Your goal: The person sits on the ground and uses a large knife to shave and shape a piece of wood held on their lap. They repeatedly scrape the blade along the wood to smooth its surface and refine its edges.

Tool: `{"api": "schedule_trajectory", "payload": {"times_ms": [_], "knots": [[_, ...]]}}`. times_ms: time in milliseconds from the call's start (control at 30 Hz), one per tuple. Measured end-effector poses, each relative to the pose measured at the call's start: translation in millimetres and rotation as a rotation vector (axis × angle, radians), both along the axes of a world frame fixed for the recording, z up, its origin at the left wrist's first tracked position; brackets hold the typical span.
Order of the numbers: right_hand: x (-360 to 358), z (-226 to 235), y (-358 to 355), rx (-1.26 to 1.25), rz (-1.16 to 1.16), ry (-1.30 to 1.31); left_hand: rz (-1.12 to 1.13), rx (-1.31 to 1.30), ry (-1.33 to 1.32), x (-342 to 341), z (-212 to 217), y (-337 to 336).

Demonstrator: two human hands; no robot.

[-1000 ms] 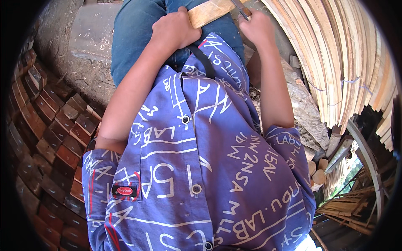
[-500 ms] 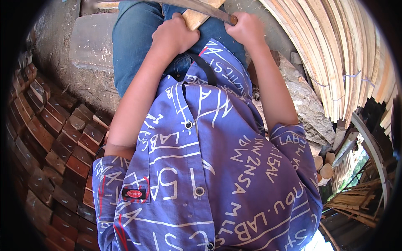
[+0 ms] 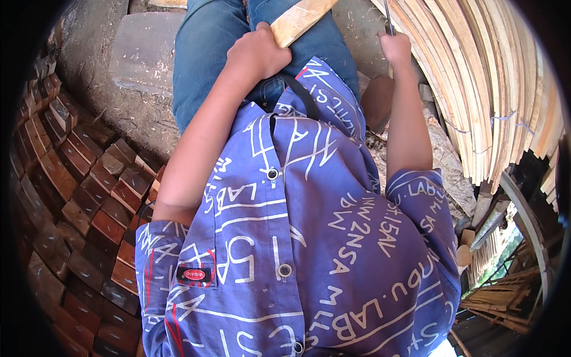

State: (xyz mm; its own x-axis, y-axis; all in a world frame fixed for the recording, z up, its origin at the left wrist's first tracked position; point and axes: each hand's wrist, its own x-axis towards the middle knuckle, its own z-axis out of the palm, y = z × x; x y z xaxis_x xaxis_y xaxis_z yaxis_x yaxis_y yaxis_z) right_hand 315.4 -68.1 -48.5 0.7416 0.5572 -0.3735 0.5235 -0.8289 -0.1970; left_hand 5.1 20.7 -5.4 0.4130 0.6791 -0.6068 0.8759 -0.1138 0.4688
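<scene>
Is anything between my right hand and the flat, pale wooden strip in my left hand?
Nothing visible stands between your right hand and the flat, pale wooden strip. Behind the gap are blue denim trousers and grey-brown ground; the narrow, dark metal tool in your right hand points toward the picture's upper edge.

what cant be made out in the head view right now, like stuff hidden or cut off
In the head view:
Wooden piece: far end cut off by the top edge.
Left hand: most fingers hidden behind its own back.
Tool in the right hand: far end cut off by the top edge.
Jeans: lower legs cut off by the top edge.
</scene>
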Motion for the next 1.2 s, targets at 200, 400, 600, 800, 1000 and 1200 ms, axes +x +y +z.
{"api": "schedule_trajectory", "payload": {"times_ms": [200,400,600,800,1000,1200], "knots": [[-62,5,-67,0.25,-0.031,0.174,-0.01,-0.018,-0.038,3,-10,4],[-82,33,-32,0.218,0.236,0.158,-0.048,-0.03,-0.103,0,-15,8],[-98,54,38,0.078,0.385,-0.023,-0.014,-0.153,-0.197,-7,-24,15],[-87,55,69,0.013,0.353,0.017,0.009,-0.245,-0.248,-11,-20,19],[-63,44,62,-0.017,0.284,0.012,-0.054,-0.101,-0.088,9,-7,11],[-103,63,37,0.111,0.383,0.05,-0.099,-0.109,-0.105,-1,-22,16]]}}
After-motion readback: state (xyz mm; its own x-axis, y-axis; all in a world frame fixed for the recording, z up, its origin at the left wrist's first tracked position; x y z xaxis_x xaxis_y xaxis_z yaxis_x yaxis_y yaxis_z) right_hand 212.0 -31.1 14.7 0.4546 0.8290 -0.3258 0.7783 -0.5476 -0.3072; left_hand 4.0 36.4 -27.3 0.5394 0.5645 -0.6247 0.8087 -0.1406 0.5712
